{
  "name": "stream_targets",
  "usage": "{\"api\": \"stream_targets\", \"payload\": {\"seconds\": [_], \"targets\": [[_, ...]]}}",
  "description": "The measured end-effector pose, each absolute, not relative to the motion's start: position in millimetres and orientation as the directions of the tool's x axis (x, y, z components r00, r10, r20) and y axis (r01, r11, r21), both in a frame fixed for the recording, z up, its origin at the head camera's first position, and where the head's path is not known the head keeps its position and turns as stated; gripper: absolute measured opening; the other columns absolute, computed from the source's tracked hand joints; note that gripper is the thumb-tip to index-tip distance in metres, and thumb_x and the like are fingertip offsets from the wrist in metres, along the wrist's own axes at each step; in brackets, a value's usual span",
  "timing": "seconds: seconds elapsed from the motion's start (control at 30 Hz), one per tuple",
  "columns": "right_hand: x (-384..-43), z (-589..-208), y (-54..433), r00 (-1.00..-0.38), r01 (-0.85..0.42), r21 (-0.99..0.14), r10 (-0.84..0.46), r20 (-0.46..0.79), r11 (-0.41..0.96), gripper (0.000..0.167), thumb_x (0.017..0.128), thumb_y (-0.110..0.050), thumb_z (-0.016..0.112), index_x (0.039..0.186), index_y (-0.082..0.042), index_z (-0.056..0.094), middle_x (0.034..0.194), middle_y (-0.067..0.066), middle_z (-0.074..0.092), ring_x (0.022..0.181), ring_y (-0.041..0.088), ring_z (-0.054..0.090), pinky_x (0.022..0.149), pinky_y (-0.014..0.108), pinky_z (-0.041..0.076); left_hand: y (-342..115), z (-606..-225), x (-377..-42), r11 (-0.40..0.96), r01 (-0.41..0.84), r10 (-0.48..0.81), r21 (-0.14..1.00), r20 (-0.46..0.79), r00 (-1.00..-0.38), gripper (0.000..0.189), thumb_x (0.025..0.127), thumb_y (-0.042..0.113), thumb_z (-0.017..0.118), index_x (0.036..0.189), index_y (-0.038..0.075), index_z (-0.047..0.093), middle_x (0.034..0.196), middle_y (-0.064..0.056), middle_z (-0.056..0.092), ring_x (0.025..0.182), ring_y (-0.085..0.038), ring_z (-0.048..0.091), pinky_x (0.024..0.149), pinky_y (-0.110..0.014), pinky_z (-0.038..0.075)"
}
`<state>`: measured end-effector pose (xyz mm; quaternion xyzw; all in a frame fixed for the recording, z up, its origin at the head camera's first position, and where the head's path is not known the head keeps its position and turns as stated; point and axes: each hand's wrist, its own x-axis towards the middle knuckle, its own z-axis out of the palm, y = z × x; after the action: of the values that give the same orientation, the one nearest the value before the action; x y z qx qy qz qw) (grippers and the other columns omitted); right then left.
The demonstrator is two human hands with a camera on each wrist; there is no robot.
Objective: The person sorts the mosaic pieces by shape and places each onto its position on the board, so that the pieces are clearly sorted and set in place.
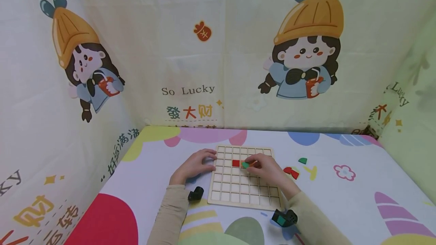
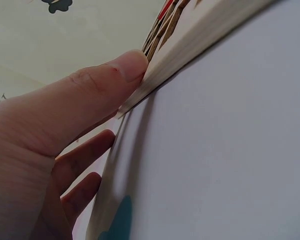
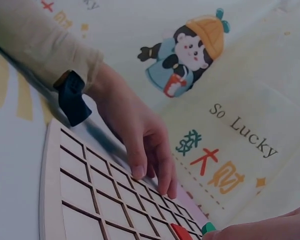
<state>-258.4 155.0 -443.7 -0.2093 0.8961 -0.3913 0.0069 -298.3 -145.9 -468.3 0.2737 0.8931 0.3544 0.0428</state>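
A wooden grid board [image 1: 240, 188] lies on the table, its raised strips dividing it into square cells. One cell in an upper row holds a red square tile [image 1: 236, 163], also visible in the right wrist view. Just right of that tile, my right hand [image 1: 267, 168] pinches a small green piece [image 1: 245, 165] between thumb and fingers, low over the board. A bit of orange shows around its fingertips, mostly hidden. My left hand [image 1: 196, 165] rests against the board's left side, fingers loosely extended; its thumb [image 2: 132, 65] touches the wooden edge in the left wrist view.
Right of the board lie a green quarter-round piece [image 1: 302, 160] and red pieces [image 1: 291, 172] beside my right wrist. Black devices [image 1: 196, 193] sit at both wrists. A patterned cloth covers the table, and printed curtains [image 1: 190, 59] enclose its back and sides.
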Motion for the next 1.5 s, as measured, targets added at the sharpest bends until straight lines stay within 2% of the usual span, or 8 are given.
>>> {"api": "stream_targets", "payload": {"seconds": [0.17,0.37,0.5,0.7,1.03,1.5], "targets": [[-257,-444,145,-0.925,-0.339,-0.709,-0.357,0.13,0.618,0.021,0.087,-0.013,0.074,0.108,-0.01,0.072,0.102,0.0,0.068,0.084,0.012,0.063,0.079,0.032,0.055,-147,-468,-297,0.594,0.465,0.521,0.657,0.126,-0.844,0.037,0.085,0.026,0.077,0.118,0.01,0.068,0.137,-0.002,0.055,0.132,-0.024,0.046,0.111,-0.043,0.036],[-256,-444,134,-0.916,-0.365,-0.683,-0.376,0.141,0.633,0.019,0.086,-0.012,0.075,0.104,-0.008,0.072,0.092,-0.002,0.067,0.078,0.01,0.059,0.072,0.027,0.054,-148,-472,-298,0.589,0.514,0.538,0.624,0.171,-0.825,0.038,0.085,0.025,0.077,0.117,0.007,0.069,0.135,-0.006,0.057,0.129,-0.028,0.048,0.108,-0.045,0.039],[-256,-445,128,-0.918,-0.359,-0.672,-0.375,0.13,0.647,0.018,0.085,-0.013,0.076,0.102,-0.009,0.073,0.089,-0.004,0.065,0.076,0.009,0.057,0.071,0.026,0.052,-147,-472,-298,0.596,0.495,0.532,0.632,0.151,-0.833,0.038,0.086,0.025,0.076,0.118,0.008,0.068,0.136,-0.004,0.056,0.131,-0.026,0.047,0.109,-0.044,0.038],[-255,-449,123,-0.908,-0.383,-0.651,-0.396,0.135,0.655,0.015,0.086,-0.015,0.076,0.1,-0.011,0.073,0.088,-0.005,0.065,0.077,0.009,0.056,0.071,0.027,0.051,-146,-466,-294,0.589,0.479,0.531,0.652,0.135,-0.837,0.036,0.086,0.023,0.076,0.118,0.008,0.068,0.137,-0.004,0.056,0.131,-0.025,0.047,0.111,-0.043,0.037],[-252,-452,120,-0.911,-0.399,-0.594,-0.377,0.169,0.698,0.017,0.083,-0.016,0.079,0.098,-0.011,0.075,0.086,-0.005,0.06,0.074,0.01,0.05,0.065,0.025,0.046,-145,-466,-294,0.592,0.497,0.535,0.634,0.153,-0.831,0.035,0.086,0.023,0.076,0.117,0.009,0.069,0.136,-0.004,0.056,0.13,-0.024,0.048,0.11,-0.042,0.037],[-253,-455,121,-0.927,-0.369,-0.587,-0.334,0.173,0.72,0.017,0.082,-0.021,0.08,0.097,-0.013,0.074,0.085,-0.007,0.058,0.075,0.009,0.05,0.067,0.026,0.048,-144,-463,-295,0.593,0.49,0.529,0.639,0.149,-0.835,0.036,0.086,0.023,0.077,0.117,0.008,0.069,0.136,-0.004,0.056,0.13,-0.024,0.048,0.11,-0.043,0.037]]}}
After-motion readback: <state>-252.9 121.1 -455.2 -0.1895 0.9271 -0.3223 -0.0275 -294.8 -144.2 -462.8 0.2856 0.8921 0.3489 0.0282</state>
